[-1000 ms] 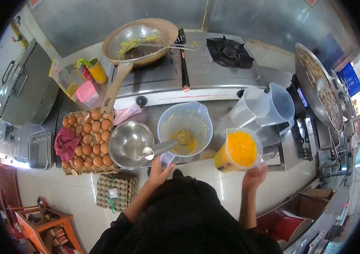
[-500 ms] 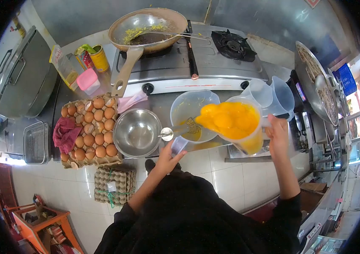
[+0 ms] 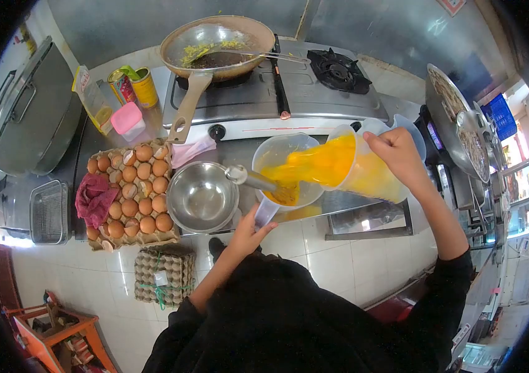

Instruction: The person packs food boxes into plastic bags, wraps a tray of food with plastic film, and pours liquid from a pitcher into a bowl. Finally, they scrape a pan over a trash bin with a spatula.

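Note:
My right hand is closed on a clear plastic jug, tilted far to the left. Egg yolks stream over its lip into a second plastic jug on the counter. My left hand grips that second jug by its handle, which points toward me. A whisk leans in the second jug, its metal handle sticking out to the left and its wires partly covered by yolk. Close by on the left stands a steel bowl.
Left of the bowl lies an egg carton with many eggs and a maroon cloth. Behind is a gas stove carrying a frying pan, its handle jutting toward me. Another plastic jug stands behind the tilted one.
My right hand has raised and tipped its jug further left, and the yolks now pour into the other jug. The whisk's handle has swung up and left. My left hand keeps its grip.

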